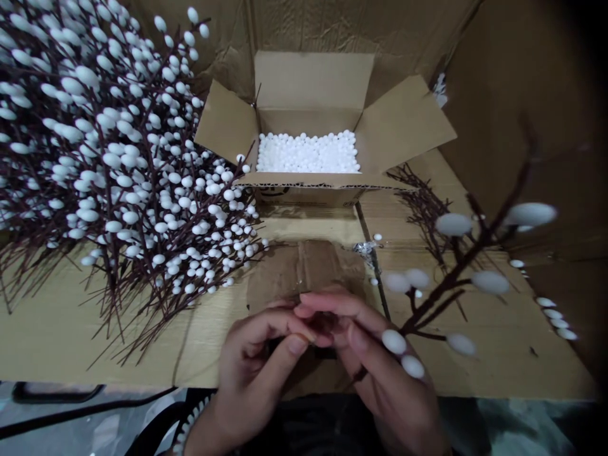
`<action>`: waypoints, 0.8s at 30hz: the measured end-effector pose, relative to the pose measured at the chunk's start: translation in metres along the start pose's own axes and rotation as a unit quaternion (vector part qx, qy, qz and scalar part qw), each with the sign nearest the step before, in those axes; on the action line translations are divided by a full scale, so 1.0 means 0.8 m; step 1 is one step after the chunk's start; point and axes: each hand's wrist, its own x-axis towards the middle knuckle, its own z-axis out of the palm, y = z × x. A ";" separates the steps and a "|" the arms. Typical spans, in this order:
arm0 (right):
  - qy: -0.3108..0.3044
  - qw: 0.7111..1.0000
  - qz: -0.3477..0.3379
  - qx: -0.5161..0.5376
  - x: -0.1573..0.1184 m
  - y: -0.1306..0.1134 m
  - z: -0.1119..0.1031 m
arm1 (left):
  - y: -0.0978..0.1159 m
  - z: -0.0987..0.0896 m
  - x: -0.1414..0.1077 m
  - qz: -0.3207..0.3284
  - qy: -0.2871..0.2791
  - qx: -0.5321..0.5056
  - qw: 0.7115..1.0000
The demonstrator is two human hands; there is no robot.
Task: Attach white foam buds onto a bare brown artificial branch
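Observation:
A dark brown artificial berry branch with several white oval berries leans up to the right out of my right hand. Its stem passes behind the fingers, and a short end shows below them. My left hand is closed in a pinch, thumb against fingers, close in front of me. The fingertips of both hands come together over a brown cardboard piece. Whatever lies between the left fingertips is too small or hidden to make out.
At the left lies a big heap of white-berried branches. An open carton of white balls stands at the back. Bare brown twigs lie right of it. Loose white berries are scattered near the right cardboard wall.

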 end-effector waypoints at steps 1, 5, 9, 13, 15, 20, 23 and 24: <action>0.019 1.000 -0.013 -0.006 -0.001 0.003 0.001 | 0.000 0.002 -0.001 0.001 -0.007 -0.009 1.000; 0.048 0.999 -0.015 -0.016 -0.001 0.009 0.002 | -0.002 0.008 -0.004 -0.012 -0.016 -0.044 0.999; 0.081 0.997 0.013 0.007 0.000 0.006 -0.001 | -0.003 0.014 -0.005 -0.031 0.012 -0.058 0.998; 0.090 0.996 0.019 -0.007 -0.001 0.003 -0.006 | -0.003 0.015 -0.003 0.009 0.005 -0.051 0.999; 0.095 0.995 0.025 -0.009 -0.003 0.004 -0.009 | -0.003 0.013 -0.002 0.022 0.001 -0.035 0.999; 0.105 0.991 0.056 -0.064 -0.013 0.004 -0.010 | -0.006 0.006 -0.001 0.045 -0.005 0.016 0.999; 0.119 0.988 0.065 -0.077 -0.016 0.006 -0.009 | -0.009 0.005 0.000 0.055 -0.013 0.033 0.998; 0.122 0.987 0.067 -0.075 -0.017 0.007 -0.008 | -0.009 0.004 0.000 0.058 -0.014 0.035 0.998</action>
